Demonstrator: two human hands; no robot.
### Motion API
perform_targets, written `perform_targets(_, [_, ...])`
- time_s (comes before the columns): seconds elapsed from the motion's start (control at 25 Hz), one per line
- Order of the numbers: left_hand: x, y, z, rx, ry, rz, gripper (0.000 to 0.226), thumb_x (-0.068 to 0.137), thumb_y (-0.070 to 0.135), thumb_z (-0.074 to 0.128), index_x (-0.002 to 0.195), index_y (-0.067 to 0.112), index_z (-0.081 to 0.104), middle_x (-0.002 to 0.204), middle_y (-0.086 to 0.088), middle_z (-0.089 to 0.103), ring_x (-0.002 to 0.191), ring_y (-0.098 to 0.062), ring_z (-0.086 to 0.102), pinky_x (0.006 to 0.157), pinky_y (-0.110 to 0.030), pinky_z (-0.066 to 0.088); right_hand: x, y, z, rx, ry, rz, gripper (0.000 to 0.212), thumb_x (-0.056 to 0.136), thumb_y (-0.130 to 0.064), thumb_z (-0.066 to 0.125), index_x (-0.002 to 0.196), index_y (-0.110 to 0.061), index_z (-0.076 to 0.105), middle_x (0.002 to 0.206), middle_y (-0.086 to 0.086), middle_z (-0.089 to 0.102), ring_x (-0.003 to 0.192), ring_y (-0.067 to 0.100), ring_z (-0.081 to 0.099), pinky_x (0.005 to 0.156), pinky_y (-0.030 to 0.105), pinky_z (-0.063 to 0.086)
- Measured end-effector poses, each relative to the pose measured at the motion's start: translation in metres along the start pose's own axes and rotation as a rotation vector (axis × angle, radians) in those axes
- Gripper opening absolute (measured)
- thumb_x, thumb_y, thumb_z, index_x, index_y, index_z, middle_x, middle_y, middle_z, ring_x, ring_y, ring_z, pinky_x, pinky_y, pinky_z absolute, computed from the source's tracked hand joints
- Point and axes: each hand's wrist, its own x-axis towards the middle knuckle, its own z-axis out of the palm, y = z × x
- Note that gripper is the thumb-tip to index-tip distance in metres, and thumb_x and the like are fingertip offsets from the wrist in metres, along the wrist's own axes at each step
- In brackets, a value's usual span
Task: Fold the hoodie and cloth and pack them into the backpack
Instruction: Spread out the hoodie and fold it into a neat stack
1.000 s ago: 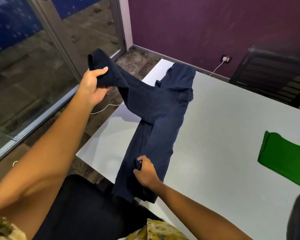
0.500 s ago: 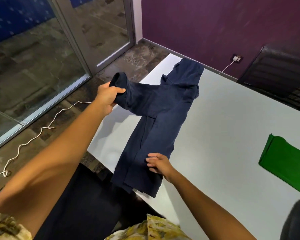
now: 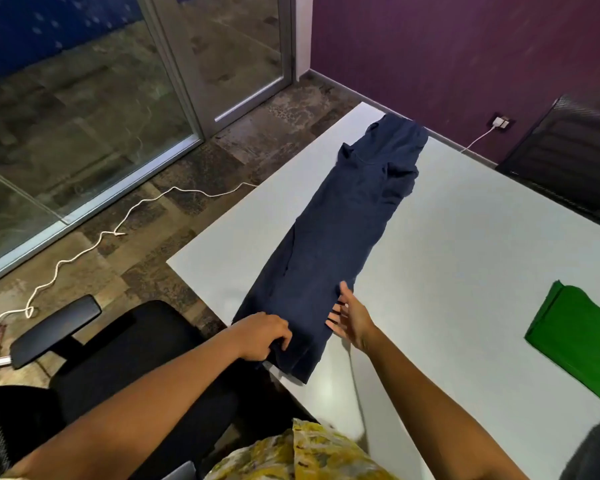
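Note:
The navy hoodie (image 3: pixel 340 237) lies on the white table (image 3: pixel 447 278) as one long narrow strip, hood at the far end, hem hanging slightly over the near edge. My left hand (image 3: pixel 264 336) grips the hem at its near left corner, fingers curled into the fabric. My right hand (image 3: pixel 350 318) hovers with spread, straight fingers at the hoodie's near right edge, holding nothing. A folded green cloth (image 3: pixel 582 337) lies on the table at the right. A dark rounded shape (image 3: pixel 596 452) at the bottom right corner may be the backpack; I cannot tell.
A black office chair (image 3: pixel 94 355) with an armrest stands left of me beside the table's near corner. A white cable (image 3: pixel 118 233) runs across the floor to a power strip. A black mesh chair (image 3: pixel 568 157) stands at the far right by the purple wall.
The left hand laid the raised sleeve down over the hoodie's body and dropped to the hem. The right hand let go of the fabric and opened beside it.

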Motion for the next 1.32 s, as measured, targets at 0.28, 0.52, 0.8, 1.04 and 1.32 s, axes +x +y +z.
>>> perform_targets(0.28, [-0.006, 0.003, 0.029, 0.158, 0.07, -0.04, 0.034, 0.073, 0.046, 0.06, 0.096, 0.023, 0.051, 0.101, 0.006, 0.052, 0.099, -0.016, 0.045, 0.083, -0.031, 0.029, 0.023, 0.01, 0.003, -0.452, 0.255, -0.18, 0.03, 0.082, -0.009, 0.078, 0.108, -0.001, 0.065, 0.108, 0.016, 0.072, 0.08, 0.027, 0.066, 0.071, 0.033, 0.058])
perform_targets(0.52, [0.003, -0.002, 0.014, -0.103, 0.169, -0.146, 0.029, 0.09, 0.051, 0.058, 0.103, 0.025, 0.062, 0.095, 0.013, 0.053, 0.097, -0.01, 0.053, 0.1, -0.037, 0.038, 0.009, 0.002, 0.008, -0.703, 0.372, -0.506, 0.054, 0.074, -0.013, 0.082, 0.109, -0.014, 0.041, 0.101, 0.001, 0.052, 0.092, 0.021, 0.057, 0.072, 0.025, 0.053])
perform_targets(0.8, [0.041, -0.019, -0.006, 0.034, 0.193, -0.136, 0.083, 0.093, 0.043, 0.06, 0.159, 0.022, 0.014, 0.167, 0.007, 0.004, 0.154, -0.013, -0.001, 0.125, -0.041, 0.009, 0.035, -0.034, -0.008, -1.236, 0.155, -0.691, 0.105, 0.071, -0.04, 0.084, 0.156, -0.018, 0.026, 0.166, 0.005, 0.016, 0.151, 0.028, 0.019, 0.12, 0.041, 0.028])
perform_targets(1.04, [0.081, -0.036, -0.041, 0.037, 0.048, -0.152, 0.08, 0.088, 0.063, 0.054, 0.154, 0.024, 0.031, 0.151, 0.004, 0.045, 0.14, -0.017, 0.041, 0.121, -0.05, 0.005, 0.061, -0.091, -0.034, -1.407, 0.282, -0.578, 0.053, 0.082, -0.053, 0.071, 0.128, -0.028, 0.065, 0.134, -0.004, 0.063, 0.126, 0.026, 0.048, 0.105, 0.036, 0.042])
perform_targets(1.32, [0.173, -0.063, -0.129, 0.053, 0.15, 0.013, 0.07, 0.091, 0.05, 0.059, 0.151, 0.024, 0.035, 0.154, 0.004, 0.036, 0.145, -0.015, 0.029, 0.122, -0.05, 0.01, 0.115, -0.206, -0.028, -0.841, 0.434, -0.815, 0.013, 0.086, -0.029, 0.064, 0.079, -0.025, 0.075, 0.086, -0.009, 0.075, 0.089, 0.02, 0.068, 0.083, 0.041, 0.058])
